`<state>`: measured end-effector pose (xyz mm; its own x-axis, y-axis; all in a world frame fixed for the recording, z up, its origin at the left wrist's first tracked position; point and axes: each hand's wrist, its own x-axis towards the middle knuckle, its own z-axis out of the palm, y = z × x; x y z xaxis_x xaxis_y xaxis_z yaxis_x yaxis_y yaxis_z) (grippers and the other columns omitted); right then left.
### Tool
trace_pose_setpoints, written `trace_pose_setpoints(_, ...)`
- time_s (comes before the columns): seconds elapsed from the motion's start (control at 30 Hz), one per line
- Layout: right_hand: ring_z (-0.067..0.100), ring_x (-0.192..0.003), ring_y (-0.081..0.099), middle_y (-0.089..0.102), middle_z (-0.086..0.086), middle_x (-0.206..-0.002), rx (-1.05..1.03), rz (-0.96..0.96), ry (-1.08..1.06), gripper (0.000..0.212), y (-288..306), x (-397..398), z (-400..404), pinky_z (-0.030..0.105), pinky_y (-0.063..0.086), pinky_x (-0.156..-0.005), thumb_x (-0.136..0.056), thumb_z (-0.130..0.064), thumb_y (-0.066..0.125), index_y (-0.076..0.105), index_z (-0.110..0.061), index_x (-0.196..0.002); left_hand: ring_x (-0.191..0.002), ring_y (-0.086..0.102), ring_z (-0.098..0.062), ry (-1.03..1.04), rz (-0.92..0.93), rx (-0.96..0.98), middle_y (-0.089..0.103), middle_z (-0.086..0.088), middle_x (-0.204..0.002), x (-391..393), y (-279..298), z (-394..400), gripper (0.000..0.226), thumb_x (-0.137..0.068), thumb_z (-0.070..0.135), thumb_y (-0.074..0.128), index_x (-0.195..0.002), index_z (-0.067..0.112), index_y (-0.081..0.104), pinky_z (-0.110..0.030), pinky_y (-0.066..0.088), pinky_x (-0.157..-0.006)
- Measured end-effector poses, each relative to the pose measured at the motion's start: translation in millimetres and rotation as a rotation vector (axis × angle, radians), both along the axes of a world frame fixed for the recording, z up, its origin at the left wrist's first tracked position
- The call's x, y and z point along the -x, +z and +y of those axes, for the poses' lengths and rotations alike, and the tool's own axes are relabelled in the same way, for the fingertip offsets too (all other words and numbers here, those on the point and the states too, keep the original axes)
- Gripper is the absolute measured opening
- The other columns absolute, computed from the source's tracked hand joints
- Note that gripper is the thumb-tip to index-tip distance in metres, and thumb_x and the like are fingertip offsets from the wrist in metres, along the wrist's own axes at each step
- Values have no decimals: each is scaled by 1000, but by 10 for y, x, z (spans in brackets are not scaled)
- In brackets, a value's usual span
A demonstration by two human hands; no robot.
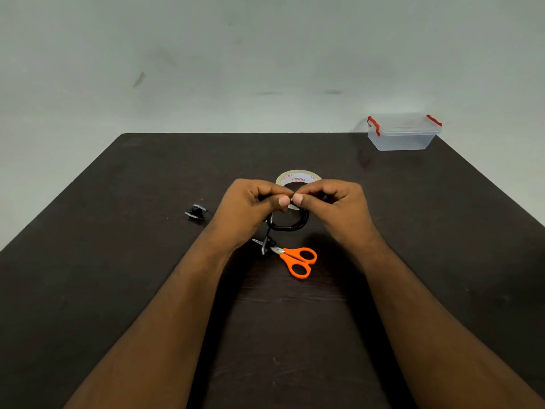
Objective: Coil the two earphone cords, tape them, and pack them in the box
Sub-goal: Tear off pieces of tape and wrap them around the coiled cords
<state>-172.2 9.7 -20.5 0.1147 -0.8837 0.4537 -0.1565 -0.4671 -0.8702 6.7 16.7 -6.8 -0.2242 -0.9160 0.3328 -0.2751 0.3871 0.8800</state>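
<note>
A plain pale grey-green wall (265, 54) fills the upper part of the view, with a few faint scuffs on it. Below it a dark brown table (118, 276) spreads toward the camera, its far edge meeting the wall.

Two bare forearms reach in from the bottom edge and converge near the table's middle. The left hand (250, 208) and the right hand (336, 205) are raised just above the surface, knuckles up, thumbs almost touching. Each grip is narrow, thumb pinched against curled fingers on the top of a black coiled earphone cord (290, 224), whose loop hangs below the hands. A small pale strip shows between the two thumb tips; whether it is tape I cannot tell for sure. A loose end of this cord, with grey earpieces, dangles down by the scissors' blades.

At the far right corner of the table stands a clear plastic box (402, 132) with its lid on and red clips at both ends, well apart from the hands.

Just behind the hands lies a roll of tape (298, 177), flat, red lettering on its white inner core.

Near the wrists, orange-handled scissors (295, 258) lie on the table, blades pointing left.

To the left of the left hand sits a second earphone cord (195, 213), a small dark bundle resting alone on the table.
</note>
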Motion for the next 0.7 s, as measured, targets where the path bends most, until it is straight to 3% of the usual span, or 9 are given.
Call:
trace_pose_setpoints(0.1,17,-73,64,70,10,-75,-168,-98,33,3,32,-17,4,31,52,-72,-77,-2,73,73,-4,-76,-87,60,9,61,-170,158,68,24,-78,-1,-20,7,27,-81,16,73,-103,31,70,-20,47,-84)
trace_pose_setpoints(0.23,22,-69,52,57,11,-68,-416,-216,75,7,28,-61,17,31,43,-64,-71,-9,69,65,-5,-67,-94,61,-6,53,-243,247,69,23,-77,35,-37,28,48,-77,25,76,-115,41,53,-52,41,-97)
trace_pose_setpoints(0.3,21,-67,51,53,11,-68,-494,-263,90,8,36,-60,18,31,41,-64,-71,-11,66,64,-4,-71,-94,61,-10,46,-277,329,68,18,-78,75,-48,33,45,-77,25,76,-109,39,48,-47,38,-99)
trace_pose_setpoints(0.4,14,-62,52,57,8,-66,-577,-348,120,16,55,-48,20,30,41,-65,-81,-3,59,66,-8,-67,-92,50,-12,132,-371,488,60,11,-83,124,-72,45,33,-78,31,69,-103,38,49,-21,23,-91)
trace_pose_setpoints(0.53,12,-58,53,59,2,-62,-634,-456,142,12,93,-61,33,25,38,-58,-83,-2,62,64,-13,-81,-86,43,-10,241,-475,628,59,15,-75,140,-134,-4,42,-78,21,73,-113,38,57,-28,20,-81)
trace_pose_setpoints(0.6,10,-55,55,62,0,-63,-658,-521,114,22,102,-61,31,24,39,-55,-82,0,63,54,-17,-93,-85,47,-13,288,-529,679,63,16,-75,146,-155,-22,38,-79,19,72,-114,33,65,-30,21,-80)
trace_pose_setpoints(0.7,11,-55,58,66,1,-69,-677,-605,92,31,108,-52,38,22,43,-52,-81,1,67,48,-21,-92,-82,54,-23,338,-570,692,68,12,-79,170,-163,-22,35,-78,15,68,-112,26,70,-35,24,-78)
